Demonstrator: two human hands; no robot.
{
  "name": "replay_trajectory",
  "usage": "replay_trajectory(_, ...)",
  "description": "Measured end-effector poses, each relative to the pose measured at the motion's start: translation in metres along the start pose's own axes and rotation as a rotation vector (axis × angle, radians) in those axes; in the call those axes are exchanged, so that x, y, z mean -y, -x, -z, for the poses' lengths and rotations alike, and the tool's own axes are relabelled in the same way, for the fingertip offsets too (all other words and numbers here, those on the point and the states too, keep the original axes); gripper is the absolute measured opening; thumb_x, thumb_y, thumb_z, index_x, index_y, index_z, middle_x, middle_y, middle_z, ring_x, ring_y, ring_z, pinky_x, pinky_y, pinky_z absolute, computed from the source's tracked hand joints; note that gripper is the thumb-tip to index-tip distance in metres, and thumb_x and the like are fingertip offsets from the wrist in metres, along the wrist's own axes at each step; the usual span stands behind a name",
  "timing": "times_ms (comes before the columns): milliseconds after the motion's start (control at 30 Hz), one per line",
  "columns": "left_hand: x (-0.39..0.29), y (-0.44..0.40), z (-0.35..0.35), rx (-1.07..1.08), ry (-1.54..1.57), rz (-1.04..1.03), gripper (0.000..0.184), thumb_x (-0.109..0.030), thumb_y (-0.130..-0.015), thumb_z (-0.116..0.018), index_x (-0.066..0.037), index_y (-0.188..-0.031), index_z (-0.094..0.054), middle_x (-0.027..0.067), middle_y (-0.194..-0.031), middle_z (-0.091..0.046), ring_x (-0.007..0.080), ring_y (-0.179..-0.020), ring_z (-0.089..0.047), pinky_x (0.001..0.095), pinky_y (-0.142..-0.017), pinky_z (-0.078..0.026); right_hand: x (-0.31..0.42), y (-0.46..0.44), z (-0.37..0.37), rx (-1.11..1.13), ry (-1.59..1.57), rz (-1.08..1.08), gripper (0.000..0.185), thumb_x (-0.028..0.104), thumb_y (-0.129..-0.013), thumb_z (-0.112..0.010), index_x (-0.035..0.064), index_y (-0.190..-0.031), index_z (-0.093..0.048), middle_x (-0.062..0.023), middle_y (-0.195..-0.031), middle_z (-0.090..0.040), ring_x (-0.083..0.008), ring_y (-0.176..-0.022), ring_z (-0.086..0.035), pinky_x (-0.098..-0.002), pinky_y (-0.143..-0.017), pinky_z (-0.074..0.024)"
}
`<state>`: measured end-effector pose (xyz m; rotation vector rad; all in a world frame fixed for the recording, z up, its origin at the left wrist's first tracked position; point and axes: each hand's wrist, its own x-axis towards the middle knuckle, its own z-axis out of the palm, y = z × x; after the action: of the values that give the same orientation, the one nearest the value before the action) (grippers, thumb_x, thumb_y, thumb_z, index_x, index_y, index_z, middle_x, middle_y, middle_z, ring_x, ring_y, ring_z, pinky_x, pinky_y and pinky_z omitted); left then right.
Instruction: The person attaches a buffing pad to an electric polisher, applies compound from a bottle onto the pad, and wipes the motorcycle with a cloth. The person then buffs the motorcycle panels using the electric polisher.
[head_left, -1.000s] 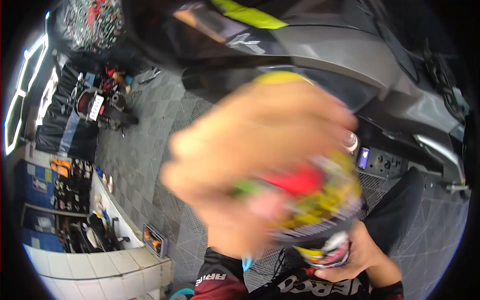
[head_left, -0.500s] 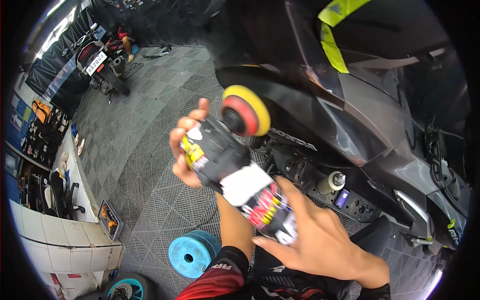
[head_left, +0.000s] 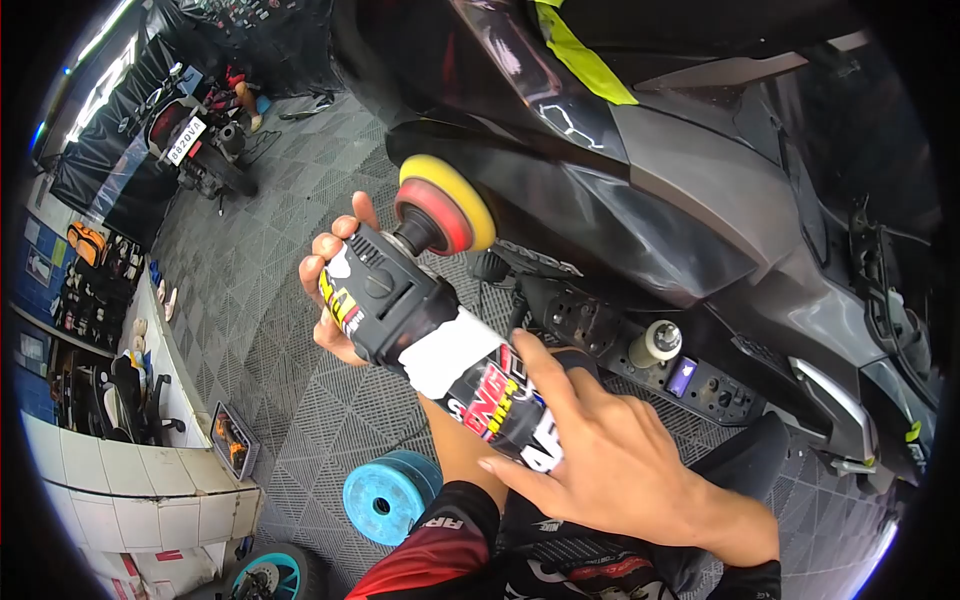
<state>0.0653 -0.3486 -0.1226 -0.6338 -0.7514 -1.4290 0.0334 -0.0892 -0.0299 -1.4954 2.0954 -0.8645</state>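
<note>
A black polisher (head_left: 405,295) with a yellow-and-red foam pad (head_left: 446,205) is held at an angle in front of me, its body covered in stickers. My left hand (head_left: 325,268) wraps round its head from the left and below. Around the sticker-covered rear of the body closes my right hand (head_left: 610,450), the thumb underneath. The pad faces the dark lower fairing of a motorcycle (head_left: 560,210) on the right; whether it touches the panel I cannot tell.
A whitish bottle (head_left: 655,343) and a purple box (head_left: 682,376) stand on the motorcycle's footboard. Yellow-green tape (head_left: 590,65) marks the upper panel. A blue round stool (head_left: 390,495) is on the tiled floor. Further off are another motorcycle (head_left: 195,145) and a person (head_left: 245,100).
Both hands and the polisher appear further left and slightly higher in view. The motorcycle panels have also shifted left and up, as the camera has turned. Both hands keep their hold.
</note>
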Motion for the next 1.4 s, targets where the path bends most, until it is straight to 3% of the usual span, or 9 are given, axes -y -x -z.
replay_trajectory(167, 0.004, 0.019, -0.045, 0.092, -0.003, -0.046, 0.046, -0.031, -0.086, -0.052, -0.003, -0.119, -0.067, 0.0174, -0.111, -0.066, 0.0377, -0.116, -0.060, 0.0608, -0.122, -0.028, -0.018, 0.037, 0.012, -0.058, -0.067, 0.012, 0.091, 0.035, -0.080, -0.085, -0.0076, -0.147, -0.041, -0.0302, -0.108, -0.068, -0.0426, -0.089, -0.074, -0.0439, -0.074, -0.0609)
replay_trajectory(333, 0.008, 0.057, -0.096, 0.082, -0.057, -0.065, 0.039, -0.034, -0.090, -0.048, -0.004, -0.109, -0.066, 0.0195, -0.104, -0.067, 0.0394, -0.107, -0.064, 0.0659, -0.119, -0.028, -0.057, 0.069, 0.009, -0.237, -0.112, 0.109, 0.084, 0.035, -0.073, -0.089, 0.0007, -0.141, -0.054, -0.0214, -0.091, -0.071, -0.0324, -0.073, -0.075, -0.0384, -0.065, -0.0612)
replay_trajectory(500, -0.008, 0.076, -0.105, 0.498, -0.258, 0.027, 0.030, -0.030, -0.101, -0.052, -0.006, -0.098, -0.067, 0.0128, -0.094, -0.069, 0.0367, -0.095, -0.069, 0.0693, -0.111, -0.038, -0.101, 0.107, 0.009, -0.187, -0.192, -0.018, 0.083, 0.030, -0.056, -0.096, -0.0056, -0.125, -0.065, -0.0214, -0.112, -0.074, -0.0335, -0.098, -0.076, -0.0384, -0.091, -0.0589)
replay_trajectory(633, 0.001, 0.098, -0.092, 0.462, -0.228, -0.073, 0.041, -0.032, -0.104, -0.045, -0.001, -0.096, -0.072, 0.0195, -0.096, -0.074, 0.0408, -0.092, -0.073, 0.0706, -0.102, -0.046, -0.122, 0.113, -0.005, -0.176, -0.140, -0.024, 0.086, 0.028, -0.053, -0.097, -0.0064, -0.125, -0.065, -0.0214, -0.114, -0.073, -0.0320, -0.102, -0.075, -0.0387, -0.092, -0.0588)
replay_trajectory(900, -0.005, 0.085, -0.034, 0.061, -0.199, -0.049, 0.040, -0.038, -0.102, -0.047, -0.003, -0.107, -0.066, 0.0223, -0.100, -0.071, 0.0445, -0.097, -0.070, 0.0718, -0.109, -0.037, -0.056, 0.053, -0.026, -0.187, 0.041, -0.002, 0.092, 0.033, -0.065, -0.096, -0.0072, -0.137, -0.055, -0.0178, -0.090, -0.071, -0.0251, -0.072, -0.072, -0.0353, -0.065, -0.0607)
replay_trajectory(1067, 0.003, 0.050, -0.011, 0.069, -0.144, -0.077, 0.045, -0.040, -0.099, -0.045, -0.005, -0.122, -0.061, 0.0219, -0.113, -0.066, 0.0441, -0.111, -0.064, 0.0679, -0.117, -0.029, -0.033, 0.022, -0.031, -0.201, 0.052, 0.038, 0.097, 0.040, -0.072, -0.092, -0.0037, -0.146, -0.048, -0.0146, -0.082, -0.066, -0.0231, -0.061, -0.068, -0.0358, -0.056, -0.0574)
replay_trajectory(1200, 0.007, 0.032, 0.002, -0.020, -0.091, -0.093, 0.052, -0.038, -0.091, -0.043, -0.002, -0.124, -0.061, 0.0247, -0.115, -0.065, 0.0456, -0.118, -0.061, 0.0674, -0.117, -0.030, -0.017, -0.002, -0.026, -0.126, 0.039, -0.009, 0.097, 0.040, -0.075, -0.089, -0.0044, -0.149, -0.044, -0.0220, -0.096, -0.067, -0.0337, -0.078, -0.072, -0.0392, -0.067, -0.0585)
replay_trajectory(1233, 0.011, 0.029, 0.004, -0.014, -0.095, -0.120, 0.052, -0.037, -0.091, -0.042, -0.002, -0.124, -0.061, 0.0244, -0.115, -0.065, 0.0446, -0.119, -0.060, 0.0657, -0.117, -0.032, -0.010, -0.005, -0.021, -0.055, 0.033, -0.082, 0.096, 0.036, -0.074, -0.091, -0.0062, -0.147, -0.045, -0.0277, -0.110, -0.070, -0.0379, -0.094, -0.074, -0.0396, -0.080, -0.0602)
replay_trajectory(1400, 0.005, 0.055, 0.001, -0.050, -0.152, -0.095, 0.052, -0.037, -0.091, -0.041, -0.002, -0.124, -0.061, 0.0244, -0.115, -0.064, 0.0425, -0.120, -0.059, 0.0642, -0.116, -0.034, -0.027, 0.007, -0.021, -0.153, 0.095, 0.026, 0.092, 0.043, -0.077, -0.086, 0.0029, -0.150, -0.047, -0.0172, -0.084, -0.068, -0.0331, -0.063, -0.071, -0.0418, -0.057, -0.0586)
